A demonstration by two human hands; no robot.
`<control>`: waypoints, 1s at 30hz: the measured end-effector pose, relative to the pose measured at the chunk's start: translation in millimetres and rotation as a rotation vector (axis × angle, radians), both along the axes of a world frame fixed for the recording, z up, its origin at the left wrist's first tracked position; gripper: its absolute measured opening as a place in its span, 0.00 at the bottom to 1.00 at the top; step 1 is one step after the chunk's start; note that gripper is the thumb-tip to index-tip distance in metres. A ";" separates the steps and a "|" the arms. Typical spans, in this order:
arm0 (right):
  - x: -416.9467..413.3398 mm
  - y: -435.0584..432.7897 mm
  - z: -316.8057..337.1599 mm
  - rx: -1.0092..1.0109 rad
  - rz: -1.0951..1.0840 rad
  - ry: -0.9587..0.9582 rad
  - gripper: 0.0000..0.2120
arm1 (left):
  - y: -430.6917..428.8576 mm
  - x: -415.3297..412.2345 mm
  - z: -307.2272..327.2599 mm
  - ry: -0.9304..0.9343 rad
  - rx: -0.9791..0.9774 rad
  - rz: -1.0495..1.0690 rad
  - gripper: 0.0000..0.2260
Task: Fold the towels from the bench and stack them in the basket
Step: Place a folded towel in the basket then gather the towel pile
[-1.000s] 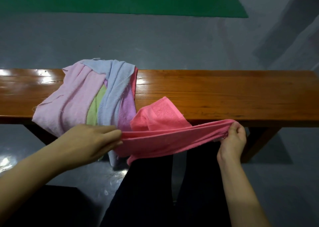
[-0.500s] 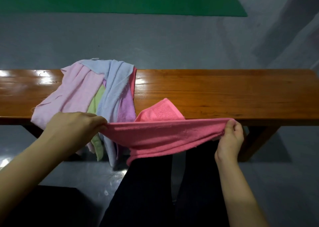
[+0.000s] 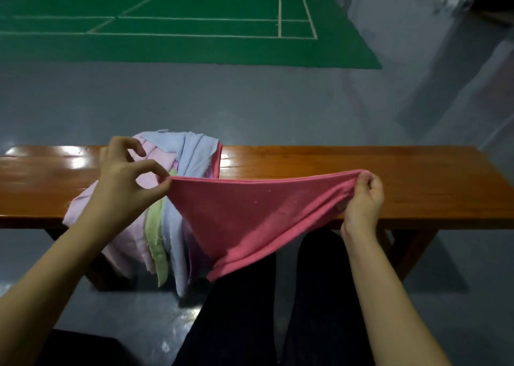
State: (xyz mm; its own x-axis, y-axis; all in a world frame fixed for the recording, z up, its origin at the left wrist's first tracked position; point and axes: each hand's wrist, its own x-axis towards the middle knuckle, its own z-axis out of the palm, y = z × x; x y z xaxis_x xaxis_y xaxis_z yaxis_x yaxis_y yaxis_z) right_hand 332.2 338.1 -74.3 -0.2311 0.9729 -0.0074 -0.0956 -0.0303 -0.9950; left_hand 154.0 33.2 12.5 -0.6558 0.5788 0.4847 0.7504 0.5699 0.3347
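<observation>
A pink towel (image 3: 250, 215) hangs in the air in front of the wooden bench (image 3: 389, 187), stretched between my two hands. My left hand (image 3: 125, 182) pinches its left corner between thumb and forefinger, the other fingers lifted. My right hand (image 3: 364, 199) grips the right corner. The towel sags in a curve down toward my legs. Behind my left hand a heap of towels (image 3: 167, 226) in pale pink, green, light blue and lilac lies on the bench and spills over its front edge. No basket is in view.
The bench runs across the whole view, its right half bare wood. Beyond it lie grey floor and a green court mat (image 3: 194, 32) with white lines. My dark-trousered legs (image 3: 278, 310) fill the bottom middle. A dark object (image 3: 78, 349) sits at bottom left.
Both hands have risen and moved apart, lifting the pink towel off the bench edge and spreading it wider. The view has tilted up.
</observation>
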 end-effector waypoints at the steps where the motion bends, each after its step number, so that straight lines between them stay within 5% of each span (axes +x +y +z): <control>1: -7.8 3.6 15.2 0.033 0.001 0.011 0.11 | 4.2 -4.7 7.5 -0.099 0.115 0.027 0.08; 6: -36.4 11.4 111.5 0.224 -0.017 0.113 0.12 | 28.0 -25.4 57.1 -0.511 0.796 -0.002 0.05; 10: -26.9 15.8 142.1 0.333 -0.022 0.073 0.10 | 22.4 -22.9 64.2 -0.381 0.690 -0.010 0.08; 14: -1.1 10.5 155.2 0.342 0.046 0.055 0.13 | 4.9 -8.1 90.6 -0.253 0.808 -0.057 0.12; 18: 15.3 9.8 177.1 0.360 0.082 0.089 0.14 | 8.9 8.1 114.2 -0.291 0.893 -0.086 0.10; 25: -20.0 32.6 145.1 0.246 0.051 -0.033 0.12 | 48.7 -22.7 70.0 -0.397 0.642 0.061 0.08; 30: -44.4 44.1 184.9 0.204 0.005 0.075 0.16 | 73.4 -45.8 104.4 -0.446 0.816 0.019 0.13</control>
